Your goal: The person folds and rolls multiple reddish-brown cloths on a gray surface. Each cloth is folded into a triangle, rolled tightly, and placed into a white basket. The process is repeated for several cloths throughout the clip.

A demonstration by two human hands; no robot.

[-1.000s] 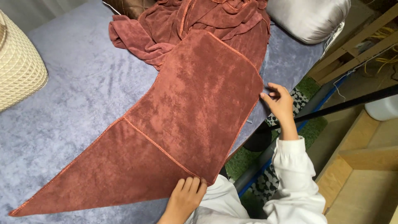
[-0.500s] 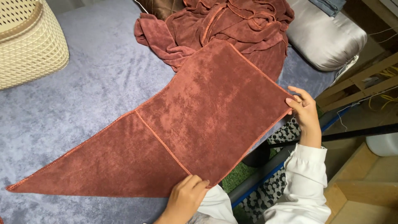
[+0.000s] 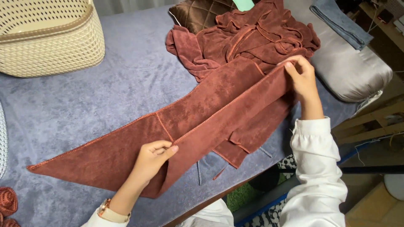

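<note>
Right now the left hand (image 3: 152, 159) pinches the stitched edge of the long rust-brown microfibre cloth (image 3: 126, 147), which lies across the grey-blue plush bedcover (image 3: 84, 101). Up at two o'clock, the right hand (image 3: 301, 75) grips the cloth's far end, folded over. Beyond it, at twelve o'clock, sits a crumpled heap of matching cloths (image 3: 252, 38); a cream woven basket (image 3: 50, 38) stands at ten o'clock.

Head camera (close) looking down.

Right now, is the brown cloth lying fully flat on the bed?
No: the left hand and right hand have the brown cloth folded over along its long edge.
</note>
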